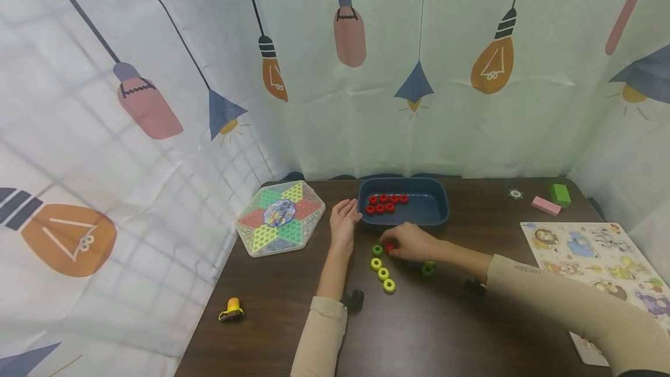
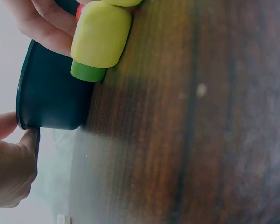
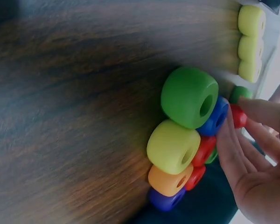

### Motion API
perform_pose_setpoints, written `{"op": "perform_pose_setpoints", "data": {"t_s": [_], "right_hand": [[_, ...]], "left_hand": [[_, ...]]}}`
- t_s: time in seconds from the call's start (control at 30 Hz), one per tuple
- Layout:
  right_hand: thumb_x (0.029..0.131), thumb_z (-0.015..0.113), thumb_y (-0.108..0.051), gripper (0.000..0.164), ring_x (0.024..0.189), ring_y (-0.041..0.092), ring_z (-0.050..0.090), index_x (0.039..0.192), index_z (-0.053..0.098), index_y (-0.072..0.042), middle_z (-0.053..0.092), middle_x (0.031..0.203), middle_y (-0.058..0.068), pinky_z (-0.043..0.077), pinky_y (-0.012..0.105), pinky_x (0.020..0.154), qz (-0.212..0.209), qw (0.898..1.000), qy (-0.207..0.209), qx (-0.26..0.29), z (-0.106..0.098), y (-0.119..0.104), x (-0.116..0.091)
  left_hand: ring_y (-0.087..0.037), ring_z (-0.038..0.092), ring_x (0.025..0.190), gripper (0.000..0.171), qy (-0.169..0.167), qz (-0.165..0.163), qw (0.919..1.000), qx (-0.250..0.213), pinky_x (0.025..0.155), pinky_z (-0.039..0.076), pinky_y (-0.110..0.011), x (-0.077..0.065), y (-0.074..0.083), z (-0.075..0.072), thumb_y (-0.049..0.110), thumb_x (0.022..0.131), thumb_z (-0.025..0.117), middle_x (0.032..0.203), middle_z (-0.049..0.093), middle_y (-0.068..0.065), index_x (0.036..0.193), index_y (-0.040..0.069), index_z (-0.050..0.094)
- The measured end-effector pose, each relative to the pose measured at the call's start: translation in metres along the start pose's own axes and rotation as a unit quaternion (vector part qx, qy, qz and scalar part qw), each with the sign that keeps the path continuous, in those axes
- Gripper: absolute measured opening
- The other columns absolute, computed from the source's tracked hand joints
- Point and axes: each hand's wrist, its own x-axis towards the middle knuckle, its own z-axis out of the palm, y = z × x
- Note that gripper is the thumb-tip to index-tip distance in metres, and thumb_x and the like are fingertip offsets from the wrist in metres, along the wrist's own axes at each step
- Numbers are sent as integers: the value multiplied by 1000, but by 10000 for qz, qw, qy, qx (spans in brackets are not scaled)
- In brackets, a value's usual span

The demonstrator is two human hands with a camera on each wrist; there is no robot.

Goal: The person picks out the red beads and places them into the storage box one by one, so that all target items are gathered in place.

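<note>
My right hand (image 1: 413, 242) pinches a red bead (image 3: 238, 115) between thumb and fingers, low over the table. A green bead (image 1: 377, 250) stands just left of it, at the head of a slanting line with three yellow beads (image 1: 383, 274). In the right wrist view a cluster of beads lies beside the hand, among them a large green bead (image 3: 189, 97), a yellow one (image 3: 172, 147) and an orange one (image 3: 170, 180). My left hand (image 1: 344, 223) has its fingers loosely extended, fingertips right at the left rim of the dark blue tray (image 1: 444, 205).
Several red beads (image 1: 389, 207) sit in the tray's left part. A star-patterned game board (image 1: 280, 218) lies at the back left, a small yellow-orange toy (image 1: 232, 309) nearer front. Animal picture boards (image 1: 591, 255), a green block (image 1: 560, 195) and a pink block (image 1: 546, 206) are right.
</note>
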Motion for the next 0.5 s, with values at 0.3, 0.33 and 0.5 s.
{"op": "perform_pose_setpoints", "data": {"t_s": [0.3,0.33,0.5], "right_hand": [[81,75,-13,31,82,2,66,112,71,-16,73,96,-9,56,24,71,218,9964,-341,740,-14,-3,0],[82,75,-14,31,84,2,67,113,71,-17,72,96,-11,57,24,72,289,9952,-392,847,-19,-3,1],[86,75,-18,31,93,5,68,116,70,-20,73,100,-13,57,30,81,685,9867,-363,1430,-53,-3,10]], "left_hand": [[-33,44,135,62,-114,-68,9999,-23,111,38,-39,0,1,-1,-22,84,53,143,45,-28,141,-9,30],[-33,42,136,63,-155,-98,9998,-44,112,37,-40,0,1,-2,-22,84,53,143,43,-29,141,-9,29],[-37,39,137,66,-293,-228,9991,-194,114,33,-43,-2,8,-2,-25,82,51,145,38,-34,142,-13,25]]}}
